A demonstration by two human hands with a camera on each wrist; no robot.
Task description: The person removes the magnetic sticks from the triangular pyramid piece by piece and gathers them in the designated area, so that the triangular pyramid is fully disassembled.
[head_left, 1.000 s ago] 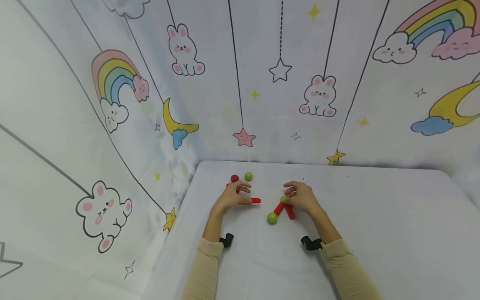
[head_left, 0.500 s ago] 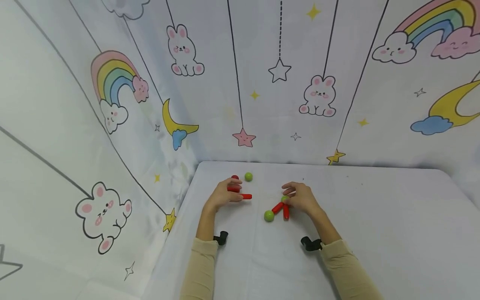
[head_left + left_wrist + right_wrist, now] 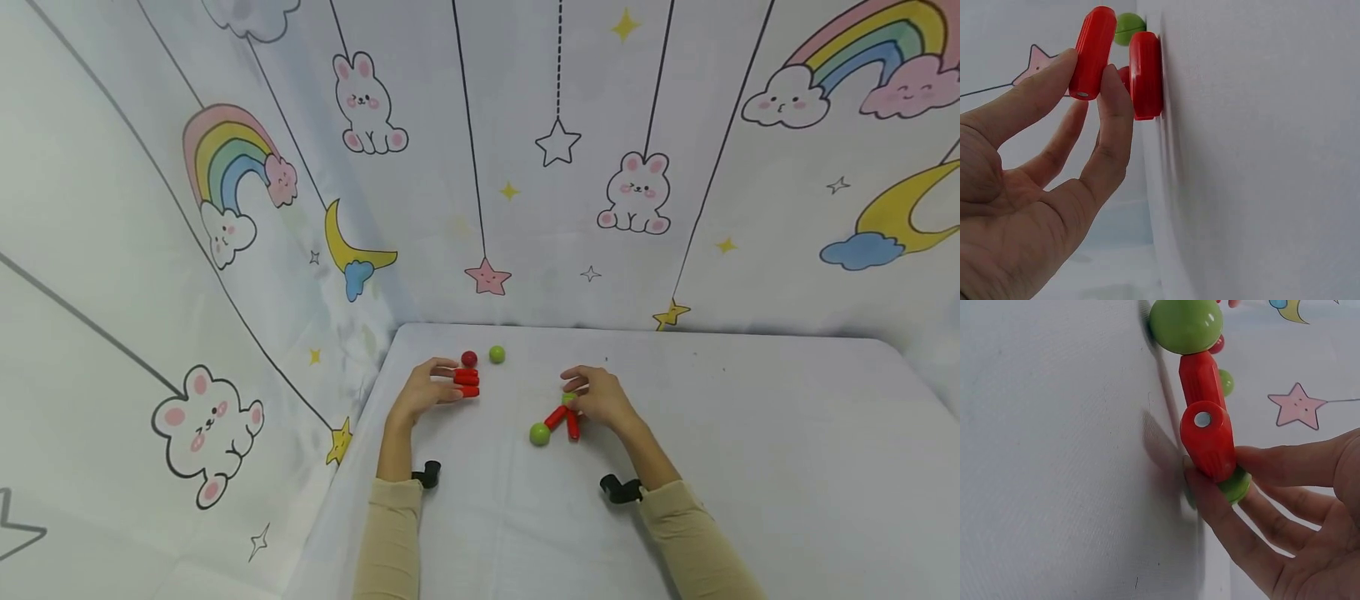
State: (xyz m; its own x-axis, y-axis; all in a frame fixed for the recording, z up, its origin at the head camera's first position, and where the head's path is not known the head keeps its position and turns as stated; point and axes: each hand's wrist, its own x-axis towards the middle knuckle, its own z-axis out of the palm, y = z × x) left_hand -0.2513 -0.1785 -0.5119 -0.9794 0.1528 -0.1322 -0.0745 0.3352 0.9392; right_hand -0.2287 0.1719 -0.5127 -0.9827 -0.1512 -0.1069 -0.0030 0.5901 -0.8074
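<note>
My left hand (image 3: 425, 392) pinches a short red rod (image 3: 1093, 53) between thumb and fingertip; a small silver disc shows at the rod's near end. Beside it, red rods (image 3: 467, 377) lie on the table, close to a red ball (image 3: 468, 358) and a loose green ball (image 3: 497, 354). With thumb and fingers, my right hand (image 3: 603, 397) grips a green ball (image 3: 1236, 486) that joins two red rods. One of these, the left rod (image 3: 556, 417), ends in a larger-looking green ball (image 3: 1186, 325). The other rod (image 3: 1207, 434) has a bare end with a silver disc.
A white cloth covers the table (image 3: 750, 450). Behind and to the left hangs a white curtain (image 3: 420, 208) printed with rabbits, stars and rainbows. Each wrist wears a black camera mount, the left mount (image 3: 427, 474) and the right mount (image 3: 619, 489).
My left hand has moved left with its red rod, up to the rods lying there. The right hand stays nearly in place; its joined rods and ball have swung slightly left.
</note>
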